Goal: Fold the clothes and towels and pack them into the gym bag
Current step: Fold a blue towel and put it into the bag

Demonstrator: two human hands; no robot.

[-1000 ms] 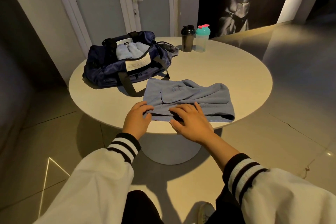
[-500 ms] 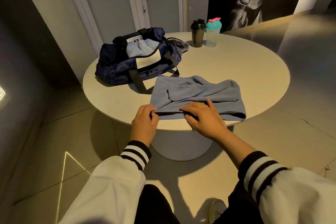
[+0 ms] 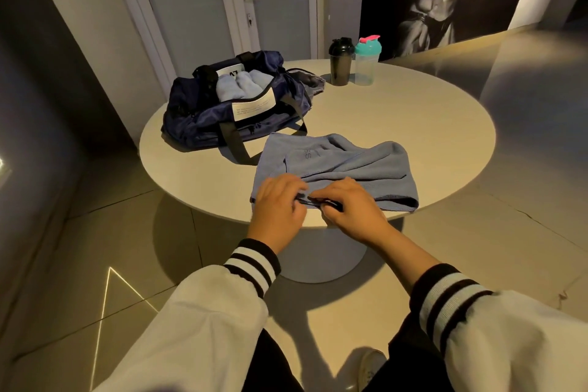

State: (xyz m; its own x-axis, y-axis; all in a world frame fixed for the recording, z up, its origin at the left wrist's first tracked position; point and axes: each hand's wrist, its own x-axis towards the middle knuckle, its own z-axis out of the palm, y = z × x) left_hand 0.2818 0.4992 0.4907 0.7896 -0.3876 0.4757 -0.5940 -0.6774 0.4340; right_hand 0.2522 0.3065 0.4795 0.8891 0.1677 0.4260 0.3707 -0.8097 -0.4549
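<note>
I log: slate-blue towel (image 3: 350, 165); navy gym bag (image 3: 197, 118), white label (image 3: 253, 106). Black shaker (image 3: 340, 67); clear shaker (image 3: 366, 68), teal lid (image 3: 368, 47). My cuffs (image 3: 251, 264): black-and-white stripes on white sleeves (image 3: 197, 321).

One wide head-worn camera looks forward and down, close over the towel (image 3: 350, 165) at the near edge of the table (image 3: 429, 111); bag (image 3: 203, 118) far left.

round table (image 3: 413, 124) | on it: gym bag (image 3: 203, 118), blue towel (image 3: 366, 165), black shaker (image 3: 341, 64), teal-lidded shaker (image 3: 366, 64)
</note>
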